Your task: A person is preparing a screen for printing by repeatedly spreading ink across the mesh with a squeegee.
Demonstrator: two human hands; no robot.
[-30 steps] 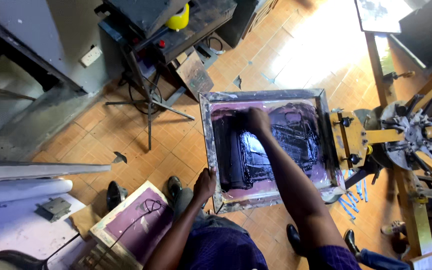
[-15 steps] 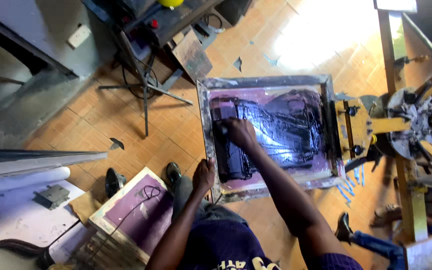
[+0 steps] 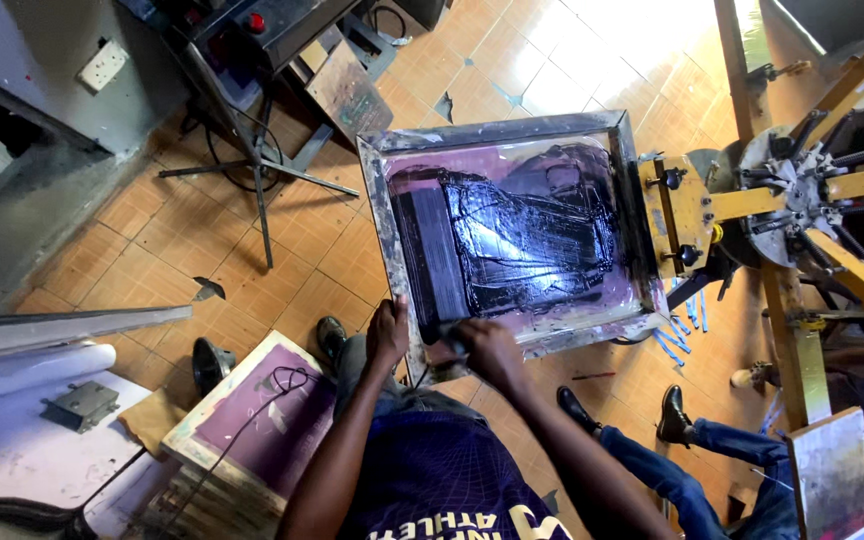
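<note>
The right hand (image 3: 489,352) has its fingers closed around the handle of a squeegee (image 3: 432,270), whose long dark blade lies across the left part of the printing screen (image 3: 512,230), likely held so to bear down evenly on the mesh. The left hand (image 3: 388,335) has its fingers curled over the near edge of the screen's metal frame (image 3: 377,215), apparently steadying it. Black ink (image 3: 542,235) is spread thick over the middle of the screen, right of the blade. The screen's far side is clamped to a yellow press arm (image 3: 687,205). Near the screen's left corner, a second screen (image 3: 252,420) with purple mesh leans on the tiled floor (image 3: 202,240).
</note>
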